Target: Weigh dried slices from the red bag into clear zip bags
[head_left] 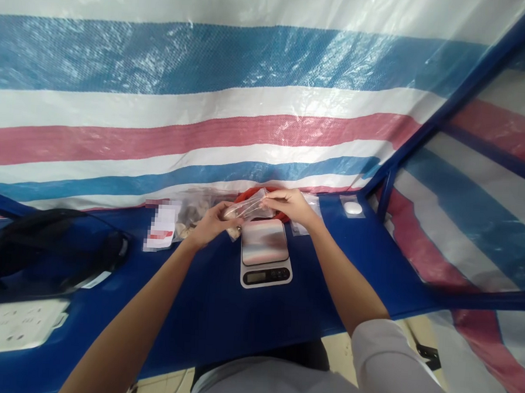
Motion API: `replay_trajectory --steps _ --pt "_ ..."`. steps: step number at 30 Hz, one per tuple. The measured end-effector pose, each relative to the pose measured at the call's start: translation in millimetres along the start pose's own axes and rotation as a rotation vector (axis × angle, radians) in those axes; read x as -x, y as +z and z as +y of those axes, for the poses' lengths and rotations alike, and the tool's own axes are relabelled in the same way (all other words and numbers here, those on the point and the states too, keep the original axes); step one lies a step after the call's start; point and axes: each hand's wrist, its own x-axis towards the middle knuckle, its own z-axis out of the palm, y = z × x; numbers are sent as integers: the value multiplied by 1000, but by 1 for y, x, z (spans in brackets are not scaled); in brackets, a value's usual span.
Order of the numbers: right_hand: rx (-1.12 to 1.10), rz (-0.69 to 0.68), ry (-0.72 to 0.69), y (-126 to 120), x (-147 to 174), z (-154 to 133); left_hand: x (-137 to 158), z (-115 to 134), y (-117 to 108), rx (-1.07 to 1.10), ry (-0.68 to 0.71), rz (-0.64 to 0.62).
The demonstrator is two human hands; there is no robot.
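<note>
A clear zip bag [249, 207] is stretched between my two hands, above the far edge of a kitchen scale. My left hand [213, 223] grips its lower left end, where something pale shows inside. At the upper right, the fingers of my right hand [288, 205] pinch the bag's top edge. Below them the digital scale [265, 243] lies on the blue table, its shiny plate bare and its display towards me. Behind the bag is a red basin or tray [283, 216], mostly hidden. What the bag holds is too small to name.
Left of my hands lie a clear bag of pale pieces [191, 219] and a white packet [160, 226]. More clear bags [311, 214] and a small bag with a white object [353, 208] lie right. A black headset-like item [44, 249] and a white power strip [18, 324] occupy the left.
</note>
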Motion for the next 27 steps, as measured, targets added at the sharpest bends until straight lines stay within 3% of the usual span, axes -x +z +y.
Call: replay_trajectory --steps 5,14,22,27 --pt "-165 103 72 1 0 25 -3 13 6 152 -29 97" --pt "-433 422 230 -10 -15 54 -38 41 1 -380 203 101" --pt "-416 354 223 -17 -24 67 -70 49 2 -560 238 15" --pt "-368 299 238 -25 -24 73 -84 40 1 -436 248 53"
